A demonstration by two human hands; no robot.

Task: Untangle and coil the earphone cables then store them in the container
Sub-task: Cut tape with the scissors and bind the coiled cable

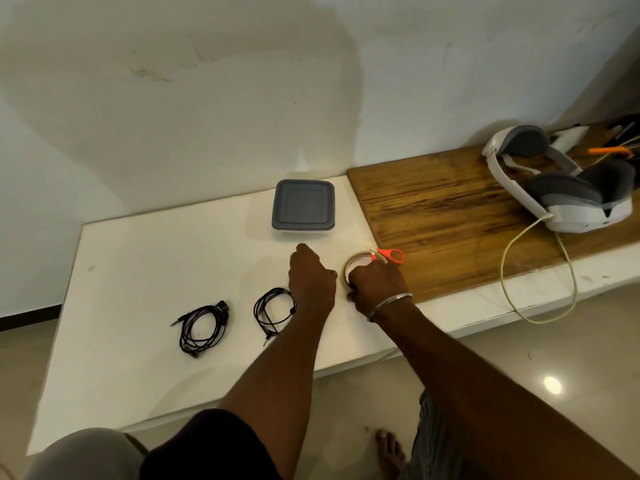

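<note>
White table | grey-lidded container shut, at far edge | your left hand knuckles up, grip cannot be told | your right hand curls round tape roll | two coiled black earphone cables, far coil and near coil, lie left of your hands | orange scissors touch the roll.

Left earphone cable: black, loosely coiled, near left.
Right earphone cable: black, coiled, just right of it.
Container: square, grey lid on, farther back.

tape roll: near side hidden under right grip
left grip: fingertips hidden by knuckles
scissors: blades indistinct
</note>
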